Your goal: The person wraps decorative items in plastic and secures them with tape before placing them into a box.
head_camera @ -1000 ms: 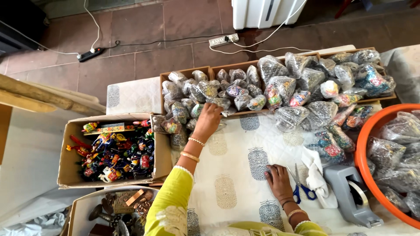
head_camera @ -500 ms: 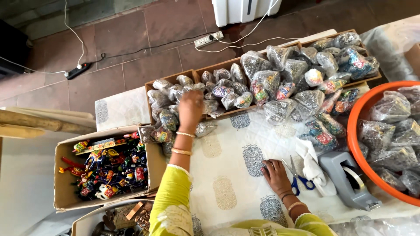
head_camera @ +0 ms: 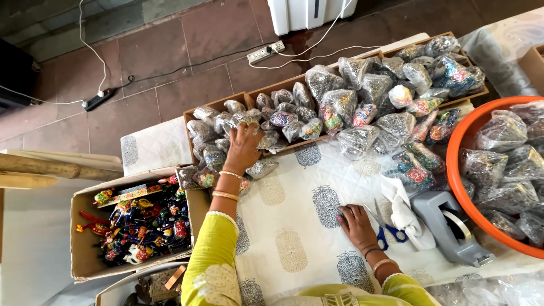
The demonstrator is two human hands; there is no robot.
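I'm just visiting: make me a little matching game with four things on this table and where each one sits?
Things:
1. left hand
2. right hand
3. scissors
4. tape dispenser

Places:
A. just beside the right hand, blue handles toward the person
B. flat on the printed white cloth
C. next to the orange tub
D. on the clear packets in the cardboard tray

Pairs: 1-D, 2-B, 3-A, 4-C

Bare white printed cloth (head_camera: 294, 226) on the table lies open between both arms, hemmed by heaped clear plastic packets (head_camera: 351, 107) behind, blue-handled scissors (head_camera: 385, 229), a grey tape dispenser (head_camera: 447, 226) and an orange plastic tub (head_camera: 462, 187) rightward.
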